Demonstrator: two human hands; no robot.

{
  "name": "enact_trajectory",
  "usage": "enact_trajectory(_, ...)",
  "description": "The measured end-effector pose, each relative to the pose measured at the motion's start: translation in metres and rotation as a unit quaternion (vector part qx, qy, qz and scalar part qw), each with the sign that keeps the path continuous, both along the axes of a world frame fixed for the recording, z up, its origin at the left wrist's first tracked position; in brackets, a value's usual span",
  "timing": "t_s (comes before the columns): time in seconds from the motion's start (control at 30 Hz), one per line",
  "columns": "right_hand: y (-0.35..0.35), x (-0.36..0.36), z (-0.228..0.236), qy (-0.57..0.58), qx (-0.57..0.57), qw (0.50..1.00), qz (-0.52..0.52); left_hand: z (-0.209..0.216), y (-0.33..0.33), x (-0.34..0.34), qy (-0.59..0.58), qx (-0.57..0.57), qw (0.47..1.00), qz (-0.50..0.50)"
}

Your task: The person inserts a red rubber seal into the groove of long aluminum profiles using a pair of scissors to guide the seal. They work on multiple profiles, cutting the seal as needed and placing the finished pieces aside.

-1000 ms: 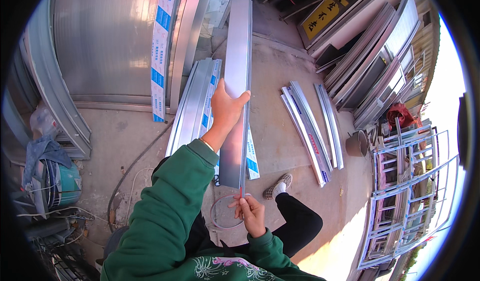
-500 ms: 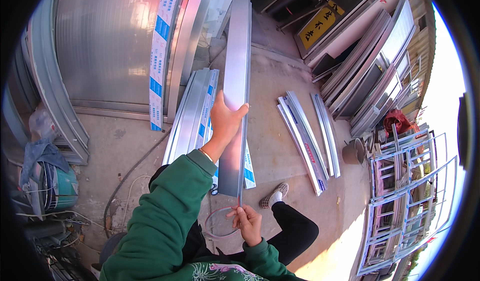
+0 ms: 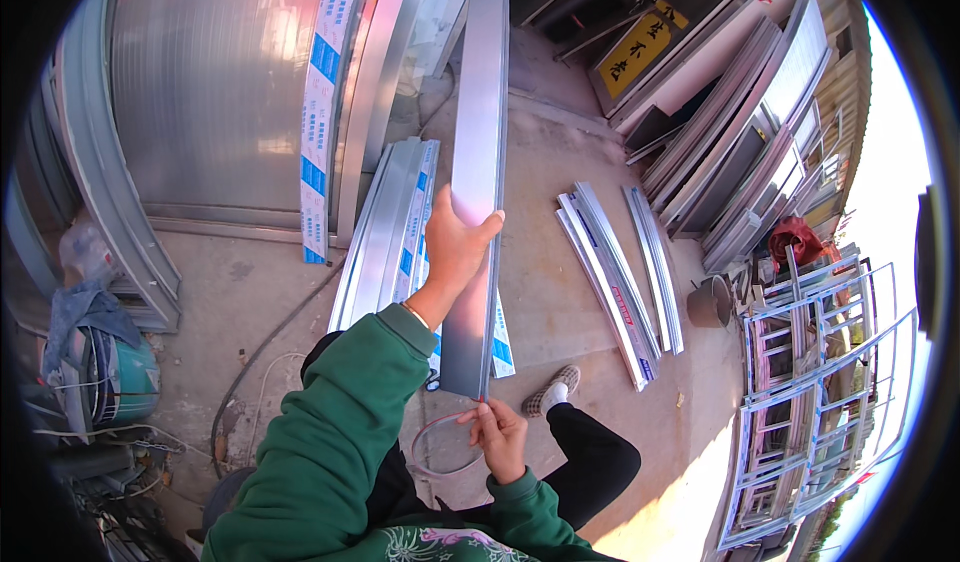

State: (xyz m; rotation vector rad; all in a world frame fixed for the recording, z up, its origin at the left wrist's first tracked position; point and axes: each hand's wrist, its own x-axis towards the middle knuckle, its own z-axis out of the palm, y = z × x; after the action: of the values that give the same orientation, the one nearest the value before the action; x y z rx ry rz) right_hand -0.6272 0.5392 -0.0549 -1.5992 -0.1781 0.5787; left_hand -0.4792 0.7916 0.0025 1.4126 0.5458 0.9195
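Observation:
A long silver-grey aluminium profile [image 3: 481, 102] stretches away from me, raised at a slant. My left hand [image 3: 460, 240] is wrapped round it near its middle, thumb over the right edge. At the profile's near end, my right hand [image 3: 498, 438] pinches a thin reddish flexible strip [image 3: 448, 473], which hangs in a loop to the left of the fingers. The strip meets the profile's lower right corner; how it sits there is too small to tell. Behind the raised profile lies a stack of similar profiles [image 3: 385, 222], some with blue-and-white film.
A film-covered strip [image 3: 318, 132] leans on a panel at left. Loose profiles [image 3: 612, 282] lie on the floor to the right, near a bucket [image 3: 709, 302]. Metal frames [image 3: 800, 402] stand far right. A dark cable [image 3: 262, 347] crosses the floor; a teal bucket [image 3: 130, 377] sits left.
My right hand has moved slightly up, closer to the profile's near end, and less strip shows between them. My left hand keeps its grip; the whole view has shifted a little.

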Motion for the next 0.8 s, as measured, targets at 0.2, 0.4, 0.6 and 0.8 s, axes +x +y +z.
enact_trajectory(0.2,0.000,0.002,-0.005,-0.017,-0.003,1.000,-0.001,0.008,-0.001,-0.004,0.038,-0.016,0.999,-0.002)
enact_trajectory(0.4,0.010,0.009,0.005,-0.072,-0.028,0.997,-0.014,0.008,0.002,-0.001,0.037,-0.036,0.999,0.005)
enact_trajectory(0.6,-0.007,0.017,0.024,-0.451,-0.131,0.863,-0.184,-0.005,0.018,0.000,-0.109,-0.079,0.990,0.037)
enact_trajectory(0.8,-0.004,0.045,-0.094,-0.039,-0.092,0.992,-0.074,-0.010,0.027,-0.014,-0.071,-0.190,0.972,-0.120)
